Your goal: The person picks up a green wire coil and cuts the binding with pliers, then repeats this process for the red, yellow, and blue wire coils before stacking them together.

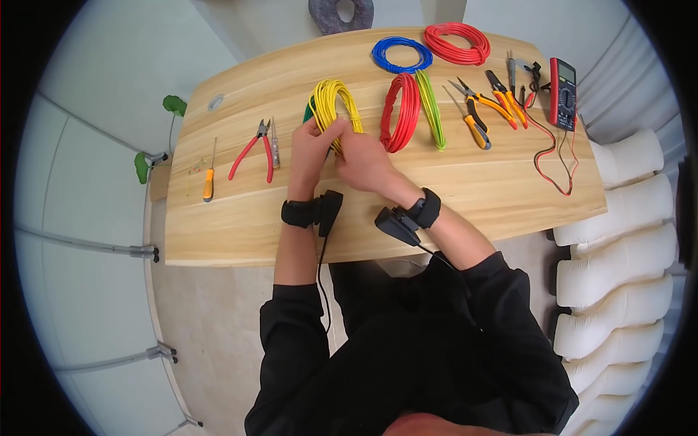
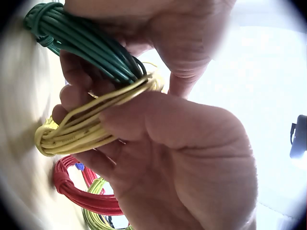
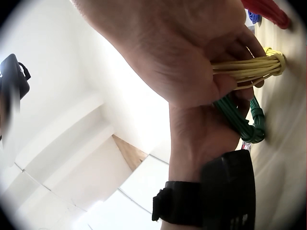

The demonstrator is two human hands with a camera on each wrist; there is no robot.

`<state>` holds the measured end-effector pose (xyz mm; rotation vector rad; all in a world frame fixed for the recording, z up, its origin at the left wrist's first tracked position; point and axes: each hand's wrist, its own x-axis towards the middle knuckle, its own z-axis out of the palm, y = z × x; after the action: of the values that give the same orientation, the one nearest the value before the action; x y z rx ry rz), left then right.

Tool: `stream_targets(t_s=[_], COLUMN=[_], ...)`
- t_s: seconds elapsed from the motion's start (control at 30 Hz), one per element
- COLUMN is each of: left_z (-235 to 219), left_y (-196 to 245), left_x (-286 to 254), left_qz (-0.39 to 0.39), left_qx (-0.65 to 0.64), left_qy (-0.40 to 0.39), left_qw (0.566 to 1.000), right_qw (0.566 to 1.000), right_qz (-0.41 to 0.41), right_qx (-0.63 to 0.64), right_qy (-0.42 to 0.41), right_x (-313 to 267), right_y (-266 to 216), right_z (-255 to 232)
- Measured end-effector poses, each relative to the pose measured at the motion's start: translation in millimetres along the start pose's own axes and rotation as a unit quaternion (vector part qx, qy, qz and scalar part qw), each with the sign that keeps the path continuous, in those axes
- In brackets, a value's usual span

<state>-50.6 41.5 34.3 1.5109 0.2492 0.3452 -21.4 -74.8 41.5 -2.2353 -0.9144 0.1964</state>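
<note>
A person in black sleeves is leaning over a pale wooden table, seen from above, and is working with both hands near the centre of the frame. The left hand and the right hand are both closing around the near side of a yellow wire coil, which is standing on edge just above them. In the left wrist view the fingers are curling round the yellow strands and a green wire coil together, the green bundle sitting at the upper left, pressed against the yellow one. In the right wrist view the right hand's fingers are clenching the yellow strands, with the green coil just below. The two coils are bunched in one grip and not yet apart; whether they are being sorted or joined cannot be told. To the right of the hands, a red wire coil and a light green coil are standing untouched. Further up lie a blue coil and another red coil. Red-handled pliers and a screwdriver are lying at the left; orange-handled pliers and a multimeter at the right, none in use.
</note>
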Motion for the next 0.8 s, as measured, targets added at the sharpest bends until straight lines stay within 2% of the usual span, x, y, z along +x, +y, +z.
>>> stream_targets(t_s=[0.1, 0.13, 0.2, 0.23, 0.3, 0.37, 0.43, 0.47, 0.5, 0.53, 0.57, 0.6, 0.63, 0.67, 0.73, 0.8], left_z=[3, 2, 0, -1, -2, -2, -4, -4, -5, -6, -7, -8, -8, -7, -4, -1], left_y=[2, 2, 3, 4, 8, 14, 10, 8, 6, 5, 4, 1, -2, -2, -3, -3], left_x=[-3, -3, -2, -2, -3, -4, -3, -3, -3, -2, -1, 0, 2, 2, 1, 1], left_qz=[0.043, 0.054, 0.064, 0.066, 0.066, 0.035, 0.024, 0.013, 0.014, -0.002, -0.018, -0.018, -0.029, -0.040, -0.054, -0.068], left_qx=[0.023, 0.041, 0.058, 0.045, 0.030, -0.088, -0.132, -0.173, -0.174, -0.237, -0.298, -0.298, -0.339, -0.379, -0.399, -0.419], left_qy=[0.001, 0.024, 0.049, 0.073, 0.101, 0.108, 0.100, 0.090, 0.090, 0.068, 0.046, 0.045, 0.036, 0.028, 0.014, 0.001], left_qw=[0.999, 0.997, 0.995, 0.994, 0.992, 0.990, 0.986, 0.981, 0.980, 0.969, 0.953, 0.953, 0.940, 0.924, 0.915, 0.906], right_qw=[0.999, 0.999, 0.993, 0.993, 0.939, 0.923, 0.905, 0.905, 0.910, 0.913, 0.927, 0.926, 0.948, 0.949, 0.946, 0.923], right_qz=[-0.015, -0.014, -0.092, -0.092, -0.220, -0.192, -0.147, -0.149, -0.103, -0.056, -0.017, -0.016, 0.059, 0.132, 0.114, 0.051], right_qx=[-0.018, -0.019, -0.010, -0.010, 0.024, 0.023, -0.027, -0.028, -0.027, -0.025, 0.031, 0.031, 0.120, 0.207, 0.248, 0.371], right_qy=[-0.033, -0.033, 0.075, 0.072, 0.263, 0.332, 0.398, 0.397, 0.401, 0.404, 0.374, 0.375, 0.288, 0.196, 0.175, 0.084], right_x=[-4, -8, -20, -25, -36, -42, -43, -42, -40, -37, -35, -34, -34, -32, -23, -18], right_y=[-5, -7, -7, -7, -2, 4, 15, 26, 39, 52, 59, 64, 67, 70, 80, 78], right_z=[-5, -6, -8, -12, -29, -54, -77, -83, -86, -88, -89, -88, -88, -88, -78, -74])
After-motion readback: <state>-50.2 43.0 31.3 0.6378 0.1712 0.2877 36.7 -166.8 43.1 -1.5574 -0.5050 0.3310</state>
